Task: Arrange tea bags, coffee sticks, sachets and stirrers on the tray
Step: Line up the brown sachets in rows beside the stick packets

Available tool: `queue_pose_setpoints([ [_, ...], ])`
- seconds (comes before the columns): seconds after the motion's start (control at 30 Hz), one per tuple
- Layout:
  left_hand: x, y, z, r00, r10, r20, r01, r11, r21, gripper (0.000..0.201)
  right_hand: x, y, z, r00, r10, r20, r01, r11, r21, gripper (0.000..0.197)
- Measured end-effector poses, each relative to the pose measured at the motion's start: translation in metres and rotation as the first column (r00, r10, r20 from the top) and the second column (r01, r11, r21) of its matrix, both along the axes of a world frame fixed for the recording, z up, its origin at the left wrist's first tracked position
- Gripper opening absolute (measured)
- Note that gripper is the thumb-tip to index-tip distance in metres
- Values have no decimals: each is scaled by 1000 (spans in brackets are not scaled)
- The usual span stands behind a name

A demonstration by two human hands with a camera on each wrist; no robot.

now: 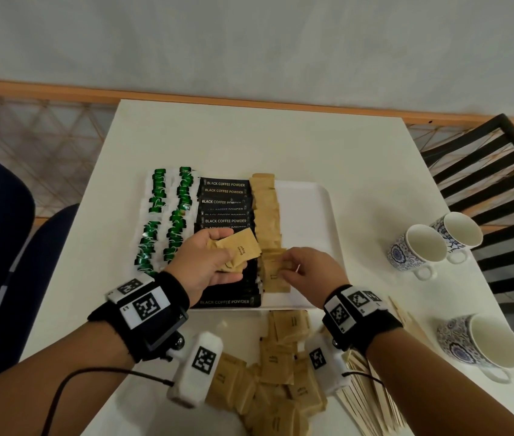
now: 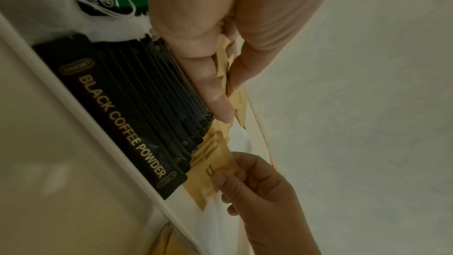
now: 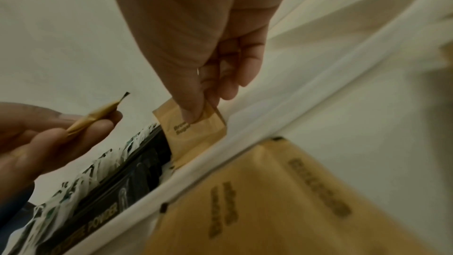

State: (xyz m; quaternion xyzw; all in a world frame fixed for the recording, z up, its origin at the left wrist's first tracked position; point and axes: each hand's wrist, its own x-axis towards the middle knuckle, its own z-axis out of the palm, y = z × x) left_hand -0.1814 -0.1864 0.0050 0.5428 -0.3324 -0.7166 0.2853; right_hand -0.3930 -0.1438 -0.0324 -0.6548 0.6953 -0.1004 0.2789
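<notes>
Just below the middle of the head view, my right hand pinches a brown sugar sachet between thumb and fingertips, setting it at the near end of the sachet column on the tray. My left hand, a little to the left of it, grips a small stack of spare sachets over the coffee, fingers curled round them, ready to feed the next one across.

So I'm on the sachet step, and I judge it about half done: the column reaches nearly to the tray's near rim, while a loose heap of sachets waits on the surface at the bottom of the frame. Next move calls for a flat, square lay, overlapping the one behind, without nudging the black coffee sticks just beside.

Sachets look thin, papery, tan, printed "Brown Sugar", a bit crumpled. Tea bags fill the tray's left side in two green-tagged rows. The tray's right side is bare white. Wooden stirrers lie untouched at the lower right, cups beyond.
</notes>
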Motion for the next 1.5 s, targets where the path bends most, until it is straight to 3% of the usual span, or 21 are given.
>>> queue_pose_setpoints([
  [0.2,-2,1,-2,1000,7,-6,-7,1000,5,36,-1,6,-4,997,7,79,-9,999,36,17],
  [0.47,-5,6,-6,999,-26,26,26,1000,5,32,2,7,-3,993,-62,96,65,997,-31,10],
  [0.53,-7,8,-7,998,-38,46,38,999,-3,32,4,7,2,972,-125,199,139,989,-58,12],
  [0.6,-10,11,-7,997,-58,59,59,998,-19,32,9,6,9,918,-185,352,193,981,10,20],
  [0.73,-17,16,-7,985,-124,122,133,989,-67,34,16,6,14,851,-188,490,163,982,94,24],
  [0.83,-18,17,-5,969,-169,181,191,975,-113,34,16,7,25,897,-135,421,111,990,82,29],
  [0.93,-20,18,-3,957,-195,214,231,960,-160,33,17,10,37,986,24,162,-32,998,50,28],
  [1.03,-23,19,-2,959,-211,192,245,953,-178,30,21,11,41,991,134,28,-133,991,-15,21],
  [1.13,-22,19,1,975,-175,135,198,964,-178,22,14,12,37,996,18,89,-20,1000,17,14],
  [1.27,-13,10,1,992,-47,119,64,988,-144,32,-2,18,25,959,-152,240,134,987,92,13],
  [1.5,-3,-4,2,992,63,113,-41,981,-190,32,-5,24,5,984,-95,149,72,985,154,14],
])
